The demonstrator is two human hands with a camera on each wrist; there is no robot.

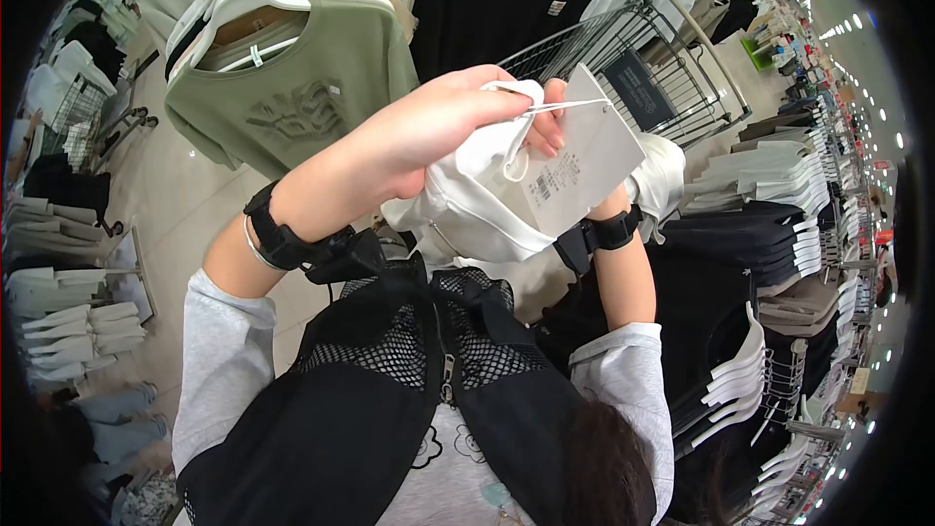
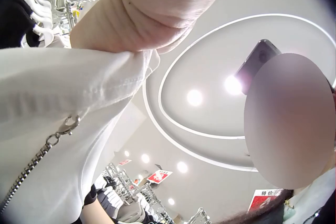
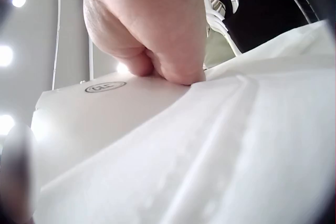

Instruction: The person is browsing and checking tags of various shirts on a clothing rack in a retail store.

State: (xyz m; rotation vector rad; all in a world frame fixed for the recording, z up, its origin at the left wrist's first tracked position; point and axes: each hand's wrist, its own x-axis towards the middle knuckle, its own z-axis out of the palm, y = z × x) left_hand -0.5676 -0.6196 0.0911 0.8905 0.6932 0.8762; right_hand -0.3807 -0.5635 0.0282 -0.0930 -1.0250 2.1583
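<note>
In the head view my left hand (image 1: 438,127) grips a white garment (image 1: 487,209) by its upper edge, thumb over a white loop and cord. A metal chain (image 2: 29,170) hangs on the garment in the left wrist view, below the left hand (image 2: 157,11). The cord runs to a large white paper tag (image 1: 584,161) with printed text and a barcode. My right hand (image 1: 611,203) is mostly hidden behind the tag's lower right edge. In the right wrist view the right hand (image 3: 152,24) pinches the tag (image 3: 110,108) beside the white cloth (image 3: 252,145), fingertips partly hidden.
A green shirt (image 1: 312,78) and a black shirt (image 1: 506,10) hang ahead. A wire cart (image 1: 638,68) stands beyond the hands. Racks of dark clothes (image 1: 730,244) and white hangers (image 1: 735,380) line the right side; pale tiled floor (image 1: 185,205) shows at left.
</note>
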